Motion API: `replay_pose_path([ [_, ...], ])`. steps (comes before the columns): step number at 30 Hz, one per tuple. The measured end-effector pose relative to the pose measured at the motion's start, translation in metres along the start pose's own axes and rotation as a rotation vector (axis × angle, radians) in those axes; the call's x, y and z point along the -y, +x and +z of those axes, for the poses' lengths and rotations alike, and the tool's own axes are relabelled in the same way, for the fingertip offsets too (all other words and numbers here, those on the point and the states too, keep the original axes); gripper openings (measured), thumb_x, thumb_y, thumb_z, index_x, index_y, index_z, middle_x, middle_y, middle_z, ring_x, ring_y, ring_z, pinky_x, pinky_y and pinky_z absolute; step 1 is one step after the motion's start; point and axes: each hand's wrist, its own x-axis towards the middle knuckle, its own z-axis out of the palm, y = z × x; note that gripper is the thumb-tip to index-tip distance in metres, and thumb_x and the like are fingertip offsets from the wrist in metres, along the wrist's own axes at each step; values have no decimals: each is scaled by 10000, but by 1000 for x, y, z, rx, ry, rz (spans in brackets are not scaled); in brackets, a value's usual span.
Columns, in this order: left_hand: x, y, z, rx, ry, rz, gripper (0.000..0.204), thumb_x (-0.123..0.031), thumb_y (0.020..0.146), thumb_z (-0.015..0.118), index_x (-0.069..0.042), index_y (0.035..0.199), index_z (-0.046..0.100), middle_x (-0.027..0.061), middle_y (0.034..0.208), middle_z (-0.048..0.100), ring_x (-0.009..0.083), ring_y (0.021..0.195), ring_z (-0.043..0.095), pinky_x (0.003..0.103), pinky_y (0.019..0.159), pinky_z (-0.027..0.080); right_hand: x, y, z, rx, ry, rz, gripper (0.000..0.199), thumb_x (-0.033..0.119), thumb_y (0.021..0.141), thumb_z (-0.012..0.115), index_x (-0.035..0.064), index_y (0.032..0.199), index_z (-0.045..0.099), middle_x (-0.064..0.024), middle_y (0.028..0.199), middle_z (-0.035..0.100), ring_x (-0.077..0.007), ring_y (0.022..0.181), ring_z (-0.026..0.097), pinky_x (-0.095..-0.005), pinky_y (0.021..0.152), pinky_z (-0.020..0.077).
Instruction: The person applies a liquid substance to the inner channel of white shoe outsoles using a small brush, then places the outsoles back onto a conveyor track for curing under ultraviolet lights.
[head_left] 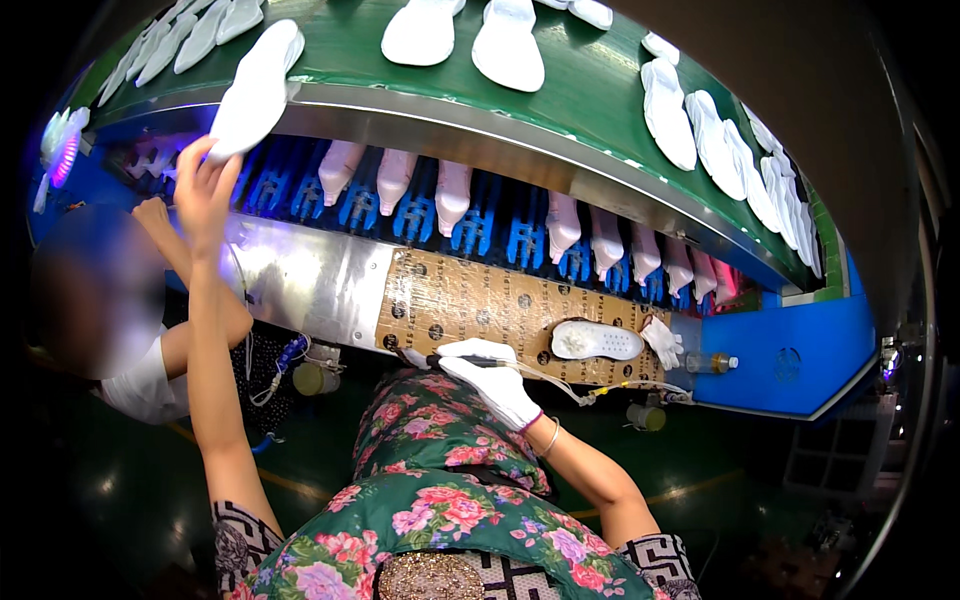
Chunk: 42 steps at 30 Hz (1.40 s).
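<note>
My bare left hand (pixel 205 195) is raised at the upper left and pinches one end of a white shoe sole (pixel 255 90). The sole's far end overlaps the edge of the green conveyor belt (pixel 340 55). My right hand (pixel 490 385), in a white knit glove, is low over the near edge of the bench. Its fingers are closed around a slim dark pen-like tool (pixel 465 361), with a thin tube running off to the right. Beside it, on the cardboard-covered bench top (pixel 450 300), lies a white perforated sole or tray (pixel 597 341) with pale lumpy material in it.
More white soles (pixel 508 45) lie on the belt. Below it, pink shoe forms (pixel 453 195) hang among blue clamps (pixel 413 215). A white glove (pixel 662 342) and a bottle (pixel 710 363) are at the right. Another person's arm (pixel 172 240) reaches in at the left.
</note>
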Motion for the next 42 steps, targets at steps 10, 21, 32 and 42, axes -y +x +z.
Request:
replay_pose_path([
  [10,-76,-119,-73,-402,489,182,385,-245,1041,445,34,1301,499,177,1317,576,279,1202,566,399,1053,439,39,-4,-42,-123,124,-197,187,31,871,730,6,1056,734,-40,987,725,-104,897,654,-253,837,519],
  [21,-54,-187,81,487,-661,-839,534,-403,1041,414,36,1333,490,233,1215,645,306,1081,650,424,962,518,102,-39,-49,59,92,-526,188,17,832,756,-3,1018,733,-100,1029,714,-167,936,671,-292,835,543],
  [32,-97,-324,142,394,-1566,-1374,1084,-864,824,361,-10,1492,353,213,1419,519,380,1263,539,488,1075,424,97,-48,-52,198,326,-239,267,97,856,755,15,1108,721,-66,1046,727,-123,941,664,-281,837,557],
  [42,-145,-276,185,229,-1520,-1228,904,-794,912,301,-96,1479,392,133,1396,538,292,1228,565,442,1065,445,115,-36,-66,-48,-376,-895,203,86,781,783,73,983,762,-72,915,742,-204,847,701,-305,756,550],
])
